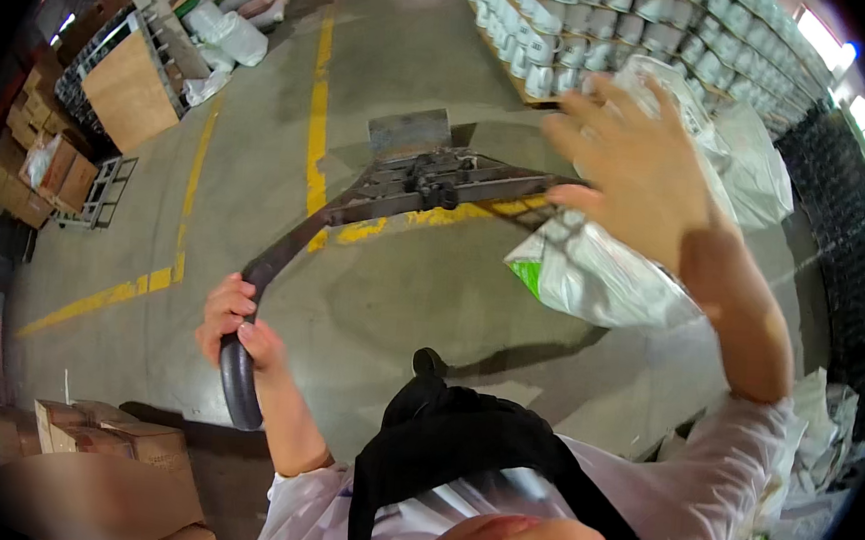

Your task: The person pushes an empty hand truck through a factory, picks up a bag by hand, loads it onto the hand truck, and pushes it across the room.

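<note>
My left hand (233, 321) is wrapped round the dark grip of a curved metal handlebar (299, 241), which looks like part of a hand truck or cart. Clamps or fittings sit at the bar's middle, with a grey metal plate (409, 133) beyond them. To the right, my right hand (640, 164) is raised with its fingers spread, slightly smeared by motion. Nothing shows in it, and it covers the bar's right end. Below that hand lies a white plastic sack (613, 273) with a green corner.
White round containers (568, 49) stand stacked at the far right, near more white sacks (756, 167). Cardboard boxes (159, 452) sit at the lower left. A plywood board (131, 93) leans at the far left by a wheeled metal frame (107, 197). Yellow lines (320, 112) mark the floor.
</note>
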`<act>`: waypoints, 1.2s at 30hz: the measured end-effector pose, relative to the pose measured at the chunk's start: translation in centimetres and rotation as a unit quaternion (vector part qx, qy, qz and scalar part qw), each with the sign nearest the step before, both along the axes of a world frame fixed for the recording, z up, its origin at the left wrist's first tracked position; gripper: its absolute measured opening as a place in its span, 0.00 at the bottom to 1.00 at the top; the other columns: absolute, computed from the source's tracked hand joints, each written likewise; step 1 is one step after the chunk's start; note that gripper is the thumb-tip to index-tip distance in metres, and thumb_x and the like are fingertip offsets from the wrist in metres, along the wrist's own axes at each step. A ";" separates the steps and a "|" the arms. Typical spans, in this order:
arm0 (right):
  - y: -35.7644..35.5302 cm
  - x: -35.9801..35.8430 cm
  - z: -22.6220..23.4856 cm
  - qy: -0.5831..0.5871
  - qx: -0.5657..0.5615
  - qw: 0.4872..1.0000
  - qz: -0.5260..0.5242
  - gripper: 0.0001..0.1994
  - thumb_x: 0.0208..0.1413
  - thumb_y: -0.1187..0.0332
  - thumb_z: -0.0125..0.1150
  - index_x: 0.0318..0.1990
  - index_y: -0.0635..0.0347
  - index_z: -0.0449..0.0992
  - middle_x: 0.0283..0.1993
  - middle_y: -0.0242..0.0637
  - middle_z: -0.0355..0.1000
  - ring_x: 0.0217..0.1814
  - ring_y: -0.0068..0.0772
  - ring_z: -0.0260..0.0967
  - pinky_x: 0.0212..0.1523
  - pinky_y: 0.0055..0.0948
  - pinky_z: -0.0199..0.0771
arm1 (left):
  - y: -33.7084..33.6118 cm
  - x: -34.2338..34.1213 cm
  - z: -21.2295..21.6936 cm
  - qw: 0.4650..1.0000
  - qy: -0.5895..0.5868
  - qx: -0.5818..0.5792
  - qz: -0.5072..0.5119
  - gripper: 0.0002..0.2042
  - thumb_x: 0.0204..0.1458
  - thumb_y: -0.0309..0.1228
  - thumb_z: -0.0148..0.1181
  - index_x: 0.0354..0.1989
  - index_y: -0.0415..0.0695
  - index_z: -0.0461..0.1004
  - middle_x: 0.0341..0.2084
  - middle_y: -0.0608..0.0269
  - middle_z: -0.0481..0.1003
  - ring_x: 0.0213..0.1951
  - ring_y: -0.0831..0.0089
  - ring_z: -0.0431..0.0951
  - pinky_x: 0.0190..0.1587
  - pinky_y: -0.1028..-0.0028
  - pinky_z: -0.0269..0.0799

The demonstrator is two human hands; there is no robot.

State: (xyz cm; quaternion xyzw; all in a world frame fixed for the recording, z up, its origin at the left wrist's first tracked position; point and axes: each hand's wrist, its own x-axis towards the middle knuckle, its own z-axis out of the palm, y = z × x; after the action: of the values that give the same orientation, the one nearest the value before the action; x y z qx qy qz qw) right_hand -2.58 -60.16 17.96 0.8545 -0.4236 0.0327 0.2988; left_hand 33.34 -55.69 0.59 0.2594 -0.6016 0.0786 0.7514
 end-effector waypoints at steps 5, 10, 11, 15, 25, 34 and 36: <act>-5.8 -10.6 -7.5 -0.142 0.243 0.948 -0.149 0.43 0.40 0.61 0.69 0.66 0.50 0.53 0.66 0.49 0.52 0.59 0.57 0.59 0.58 0.45 0.62 | -9.2 -3.4 -3.2 0.999 -0.035 -0.012 -0.022 0.11 0.50 0.31 0.57 0.31 0.44 0.59 0.23 0.58 0.68 0.28 0.64 0.70 0.38 0.58 0.70; -11.6 -16.7 -10.0 -0.330 0.152 0.903 -0.230 0.37 0.41 0.79 0.64 0.63 0.57 0.57 0.51 0.53 0.67 0.53 0.54 0.65 0.49 0.38 0.66 | -17.2 -5.5 -3.5 0.998 -0.040 -0.028 -0.034 0.10 0.47 0.29 0.58 0.28 0.43 0.60 0.24 0.58 0.69 0.26 0.63 0.71 0.33 0.61 0.70; -14.4 -16.9 -10.4 -0.348 0.127 0.907 -0.200 0.35 0.40 0.79 0.64 0.60 0.59 0.60 0.45 0.53 0.70 0.48 0.55 0.68 0.48 0.38 0.67 | -19.4 -5.6 -3.4 0.998 -0.048 -0.034 -0.030 0.10 0.47 0.29 0.58 0.28 0.43 0.61 0.24 0.58 0.69 0.26 0.63 0.71 0.34 0.61 0.70; -25.2 -18.1 -9.6 -0.372 0.148 0.892 -0.208 0.31 0.40 0.75 0.65 0.57 0.61 0.64 0.41 0.54 0.72 0.45 0.53 0.70 0.45 0.36 0.68 | -28.0 -6.3 -2.9 0.998 -0.054 -0.031 -0.007 0.10 0.48 0.30 0.58 0.29 0.43 0.61 0.24 0.57 0.70 0.28 0.63 0.72 0.36 0.59 0.71; -50.1 -14.0 -8.9 -0.589 0.336 0.718 -0.158 0.27 0.49 0.71 0.59 0.59 0.54 0.63 0.31 0.35 0.70 0.19 0.22 0.65 0.17 0.23 0.64 | -49.0 -2.1 -1.5 0.994 -0.001 0.094 0.050 0.13 0.51 0.38 0.59 0.32 0.45 0.62 0.33 0.56 0.74 0.45 0.57 0.74 0.58 0.49 0.57; -68.7 -8.4 -12.7 -0.778 0.545 0.310 0.038 0.31 0.51 0.71 0.53 0.64 0.42 0.55 0.29 0.37 0.68 0.17 0.20 0.58 0.13 0.18 0.53 | -67.9 6.7 -3.8 0.986 0.039 0.162 -0.012 0.12 0.51 0.35 0.59 0.36 0.45 0.63 0.49 0.48 0.70 0.60 0.49 0.62 0.62 0.53 0.51; -72.3 -6.4 -13.9 -0.794 0.545 0.251 0.094 0.31 0.50 0.71 0.54 0.64 0.43 0.55 0.31 0.38 0.68 0.17 0.20 0.58 0.13 0.18 0.52 | -72.3 8.8 -4.3 0.983 0.059 0.175 -0.010 0.12 0.51 0.36 0.59 0.36 0.45 0.63 0.51 0.47 0.69 0.60 0.49 0.61 0.63 0.53 0.50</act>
State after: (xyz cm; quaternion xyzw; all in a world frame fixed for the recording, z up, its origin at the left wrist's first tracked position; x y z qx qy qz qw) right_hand -9.01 -132.50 4.10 0.3910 -0.2811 0.4840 -0.7306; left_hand 42.19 -128.03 -3.72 0.3850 -0.5632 -0.0514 0.7294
